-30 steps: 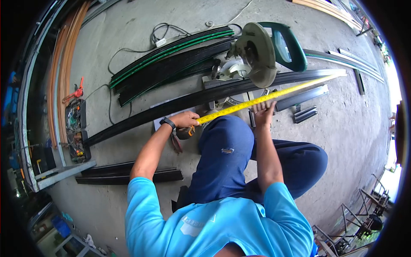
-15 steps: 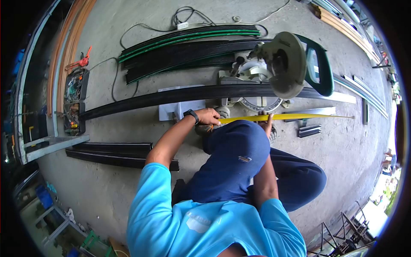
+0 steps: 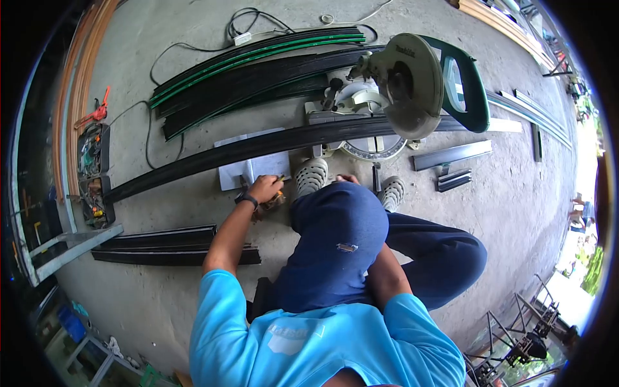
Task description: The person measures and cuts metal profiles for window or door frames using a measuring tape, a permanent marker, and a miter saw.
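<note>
Within the left hand point(image 3: 264, 189), whose fingers curl over it, sits an orange-and-dark tape measure point(image 3: 277, 198), partly covered by that grasp. It should handle as a small, firm, fairly light block, best taken around the body with the palm, its thin blade being the part likelier to kink. To the right of that grip, the right hand point(image 3: 348, 178) shows only partly past the navy cloth of a raised knee point(image 3: 345, 209); I cannot tell whether it holds anything. Between the hands is a pale, slotted shoe point(image 3: 312, 177). Just beyond the grip lies a flat, pale sheet point(image 3: 274, 161), crossed by a long, dark profile point(image 3: 296, 134), probably stiff. Farther right are a saw's rounded guard point(image 3: 422, 64) and smooth green handle point(image 3: 476, 84), above rough grey concrete point(image 3: 516, 213).
</note>
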Tool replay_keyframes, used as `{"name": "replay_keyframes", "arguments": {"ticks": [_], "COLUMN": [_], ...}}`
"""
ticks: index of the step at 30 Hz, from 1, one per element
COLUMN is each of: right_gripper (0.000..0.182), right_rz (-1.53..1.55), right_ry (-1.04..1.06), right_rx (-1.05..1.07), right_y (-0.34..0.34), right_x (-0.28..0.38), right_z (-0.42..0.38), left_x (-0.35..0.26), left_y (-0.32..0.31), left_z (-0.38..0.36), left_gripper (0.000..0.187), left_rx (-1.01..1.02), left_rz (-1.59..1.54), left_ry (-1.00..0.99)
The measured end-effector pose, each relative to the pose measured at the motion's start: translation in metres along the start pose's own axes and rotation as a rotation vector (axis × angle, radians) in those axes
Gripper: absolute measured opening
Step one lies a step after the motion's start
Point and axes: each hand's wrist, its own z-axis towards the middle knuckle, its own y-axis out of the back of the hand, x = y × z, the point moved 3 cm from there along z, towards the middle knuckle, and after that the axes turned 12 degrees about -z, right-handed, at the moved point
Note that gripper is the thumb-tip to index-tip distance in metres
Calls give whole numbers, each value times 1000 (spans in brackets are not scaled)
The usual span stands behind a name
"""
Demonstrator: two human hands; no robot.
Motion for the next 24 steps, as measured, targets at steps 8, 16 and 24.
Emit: {"name": "replay_keyframes", "arguments": {"ticks": [8,16,24], "right_gripper": [32,37,73], "right_rz": [-99,-577,-1129], "right_ry": [602,1236,556], "right_rx": [-626,-817,-501], "right_y": [85,194,197], "right_x": [189,422,468], "right_z": [-34,-28,63], "left_x": [20,-54,-93], "left_y": [-2,92,56], "left_z": [-29,52,116], "left_gripper": [75,93,94], "left_rx": [-196,-277,-275], "left_rz": [299,602,528], "left_ry": [-207,15,-220]}}
